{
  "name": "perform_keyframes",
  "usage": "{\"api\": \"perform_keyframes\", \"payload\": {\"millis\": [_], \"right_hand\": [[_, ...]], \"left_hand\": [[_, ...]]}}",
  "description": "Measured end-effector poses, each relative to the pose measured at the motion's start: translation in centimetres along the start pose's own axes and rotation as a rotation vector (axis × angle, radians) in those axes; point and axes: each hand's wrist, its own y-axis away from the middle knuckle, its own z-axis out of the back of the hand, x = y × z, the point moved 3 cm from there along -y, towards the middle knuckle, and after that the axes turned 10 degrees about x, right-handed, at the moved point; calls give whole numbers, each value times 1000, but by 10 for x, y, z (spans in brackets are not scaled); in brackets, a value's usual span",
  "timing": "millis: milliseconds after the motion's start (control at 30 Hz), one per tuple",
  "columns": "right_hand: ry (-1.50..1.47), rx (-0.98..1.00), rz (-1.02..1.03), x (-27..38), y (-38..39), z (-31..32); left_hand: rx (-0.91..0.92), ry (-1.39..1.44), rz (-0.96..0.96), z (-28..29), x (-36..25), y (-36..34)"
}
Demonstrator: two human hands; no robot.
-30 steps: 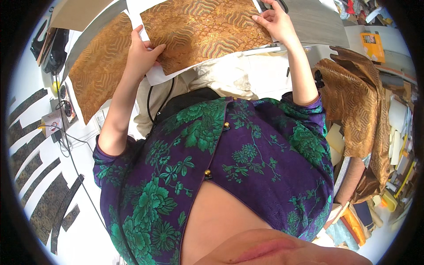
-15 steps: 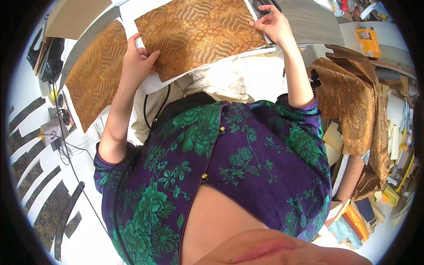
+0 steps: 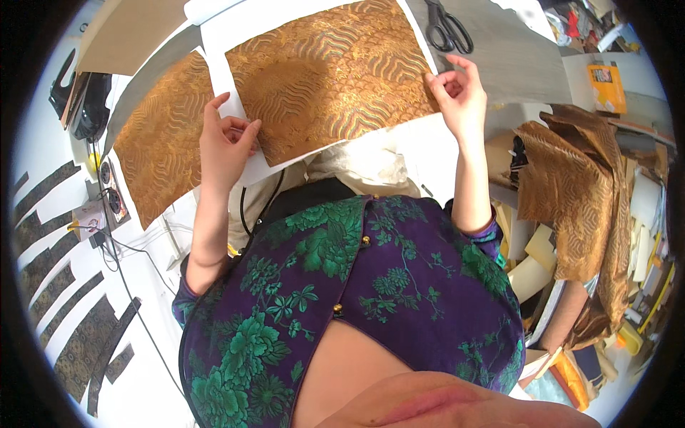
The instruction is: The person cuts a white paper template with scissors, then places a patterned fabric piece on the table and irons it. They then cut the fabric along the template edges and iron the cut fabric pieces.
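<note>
A gold-brown patterned fabric piece (image 3: pixel 325 78) lies on white paper (image 3: pixel 230 84) in front of me, its paper margin showing along the left and near edges. My left hand (image 3: pixel 227 143) is closed at the fabric's left edge, thumb and fingertips pinching there. At the right edge, my right hand (image 3: pixel 460 98) pinches the fabric between thumb and fingers, the index finger raised. Black-handled scissors (image 3: pixel 448 30) lie just beyond my right hand on the grey surface (image 3: pixel 499 53).
Another gold patterned fabric (image 3: pixel 160 135) hangs over the table's left side. Brown patterned fabric (image 3: pixel 571 192) drapes at my right, above rolls and scraps. Dark fabric strips (image 3: pixel 85 342) are on the white surface at far left, with a cable (image 3: pixel 132 292) running past them.
The whole view has shifted, so the fabric and both hands sit lower in the picture and more of the scissors shows. Both hands stay at the fabric's side edges.
</note>
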Motion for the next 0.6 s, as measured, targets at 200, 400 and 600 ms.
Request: {"api": "perform_keyframes", "payload": {"millis": [200,400,600], "right_hand": [[-26,-46,30,-1,6,-4],[-57,-53,0,1,7,-3],[-20,-71,4,-1,16,-5]], "left_hand": [[-82,10,7,-6,2,5],[-177,36,-2,-10,5,12],[-180,150,37,-13,-7,16]]}}
